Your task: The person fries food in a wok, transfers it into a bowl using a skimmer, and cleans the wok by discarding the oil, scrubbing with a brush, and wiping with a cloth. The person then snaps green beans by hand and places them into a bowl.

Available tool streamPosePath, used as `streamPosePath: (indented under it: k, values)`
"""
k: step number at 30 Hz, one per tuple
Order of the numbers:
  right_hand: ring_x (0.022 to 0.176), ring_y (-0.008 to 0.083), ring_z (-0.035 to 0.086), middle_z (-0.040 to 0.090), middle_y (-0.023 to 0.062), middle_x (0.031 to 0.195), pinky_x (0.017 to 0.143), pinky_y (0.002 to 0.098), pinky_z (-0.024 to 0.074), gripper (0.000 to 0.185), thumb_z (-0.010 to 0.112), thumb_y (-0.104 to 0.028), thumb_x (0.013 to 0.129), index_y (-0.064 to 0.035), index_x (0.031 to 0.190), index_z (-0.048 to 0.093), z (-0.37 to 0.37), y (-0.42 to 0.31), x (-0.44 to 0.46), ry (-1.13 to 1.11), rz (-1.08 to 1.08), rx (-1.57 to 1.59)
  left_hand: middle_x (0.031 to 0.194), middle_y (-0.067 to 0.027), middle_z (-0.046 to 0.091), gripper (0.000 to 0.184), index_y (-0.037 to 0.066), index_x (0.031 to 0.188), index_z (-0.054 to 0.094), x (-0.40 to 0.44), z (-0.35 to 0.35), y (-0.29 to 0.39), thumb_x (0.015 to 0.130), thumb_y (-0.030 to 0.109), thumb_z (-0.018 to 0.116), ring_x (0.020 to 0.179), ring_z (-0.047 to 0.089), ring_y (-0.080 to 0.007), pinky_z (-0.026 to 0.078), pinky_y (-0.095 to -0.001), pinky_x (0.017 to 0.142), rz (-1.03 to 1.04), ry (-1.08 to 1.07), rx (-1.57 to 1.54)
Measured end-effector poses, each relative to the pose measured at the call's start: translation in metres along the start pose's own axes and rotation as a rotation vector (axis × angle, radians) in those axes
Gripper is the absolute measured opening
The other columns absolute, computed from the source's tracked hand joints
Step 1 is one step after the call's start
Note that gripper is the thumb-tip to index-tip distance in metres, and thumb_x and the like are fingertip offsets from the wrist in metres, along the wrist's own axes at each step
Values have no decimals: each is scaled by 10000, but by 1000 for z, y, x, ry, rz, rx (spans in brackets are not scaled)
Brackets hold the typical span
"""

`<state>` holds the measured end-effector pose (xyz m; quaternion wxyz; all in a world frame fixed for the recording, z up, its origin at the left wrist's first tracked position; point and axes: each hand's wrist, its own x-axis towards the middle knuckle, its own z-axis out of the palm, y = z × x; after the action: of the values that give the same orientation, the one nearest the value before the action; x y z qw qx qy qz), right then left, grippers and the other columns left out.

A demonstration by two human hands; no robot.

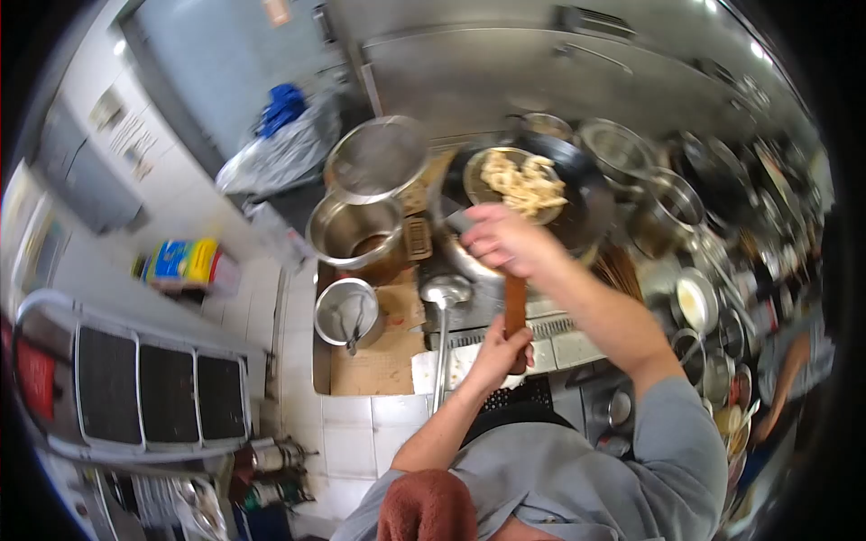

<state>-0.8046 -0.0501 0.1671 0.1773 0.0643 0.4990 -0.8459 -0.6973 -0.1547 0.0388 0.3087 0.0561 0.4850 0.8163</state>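
Observation:
My left hand (502, 353) is closed round the brown wooden handle (515, 307) of a skimmer. The skimmer's round bowl (478, 185) is over the dark wok (586, 194) and bears a heap of pale, golden strips of food (521, 183). My right hand (507, 239) is above the handle, close to the wok's near rim, with its fingers curled. A small grey piece (460, 222) shows at its fingertips; I cannot tell what it is. Left of the handle, a metal ladle (446, 290) lies with its shaft toward me.
To the left are a round mesh strainer (377, 158), a deep metal pot (347, 230) and a steel bowl (347, 311) with a utensil in it. More pots (667, 212) stand right of the wok. Another person's arm (787, 383) is at the far right.

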Motion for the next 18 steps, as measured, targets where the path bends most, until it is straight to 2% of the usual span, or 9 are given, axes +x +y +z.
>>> streamPosePath:
  k: [3, 5, 7, 9, 11, 12, 15, 16, 18]
  values:
    - [512, 132, 485, 558, 185, 801, 369, 261, 367, 169, 423, 60, 846, 23, 1003, 478, 31, 53, -10, -4, -16, 1, 724, -51, 559, 206, 16, 1062, 461, 5, -1, -21, 895, 71, 567, 579, 552, -144, 494, -285, 537, 63, 5, -87]
    - [519, 147, 499, 573, 203, 813, 380, 268, 399, 201, 410, 57, 834, 29, 1025, 465, 37, 84, 4, -93, -48, 14, 751, -35, 571, 151, 34, 1044, 501, -4, 1, -17, 920, 105, 553, 630, 560, -132, 496, -280, 587, -41, 62, -36]
    - [570, 158, 525, 565, 199, 942, 444, 274, 438, 490, 497, -38, 905, 29, 1361, 332, 49, 99, 10, -82, -53, -97, 802, -18, 577, 106, 54, 1004, 543, -8, 19, -25, 938, 137, 541, 695, 562, -113, 480, -273, 617, -11, 190, -216]
    - [656, 182, 570, 549, 198, 1077, 536, 305, 519, 531, 506, -221, 959, 36, 1383, 319, 59, 110, 3, -76, -40, -169, 854, -23, 579, 114, 61, 973, 560, -4, 2, -33, 937, 169, 563, 748, 543, -94, 457, -262, 628, 183, -167, -146]
    - [858, 270, 631, 486, 228, 1293, 712, 365, 558, 664, 505, -405, 955, 70, 1381, 321, 55, 94, -42, -205, -165, -612, 858, -36, 608, 187, 47, 990, 563, 9, -11, -48, 892, 194, 626, 735, 589, -123, 492, -275, 652, 201, -96, -195]
    - [1053, 372, 587, 611, 257, 1112, 879, 399, 491, 641, 534, -463, 919, 53, 1283, 422, 37, 126, -14, -108, -597, -930, 831, -27, 594, 186, 49, 981, 557, 12, -17, -50, 895, 201, 621, 718, 586, -120, 484, -267, 637, 183, -126, -230]
    - [1062, 362, 592, 615, 222, 1162, 904, 380, 472, 614, 596, -409, 876, 24, 1295, 481, 12, 85, -123, -204, -543, -1031, 846, 11, 560, 171, 104, 1009, 552, 11, -22, -51, 919, 247, 579, 760, 557, -97, 453, -246, 643, 52, -153, -192]
    - [1058, 339, 601, 635, 195, 1139, 905, 387, 474, 609, 621, -380, 859, 25, 1294, 487, -4, 78, -154, -222, -522, -1050, 944, 35, 552, 210, 170, 1061, 556, 2, -11, -51, 905, 309, 579, 859, 527, -92, 438, -263, 682, 201, -107, -155]
    - [921, 245, 654, 672, 154, 1051, 800, 359, 526, 532, 631, -299, 879, 14, 1289, 503, -48, 79, -209, -201, -556, -911, 975, 21, 573, 285, 164, 1102, 572, 0, -10, -37, 891, 356, 567, 883, 515, -95, 426, -304, 731, 167, 19, 95]
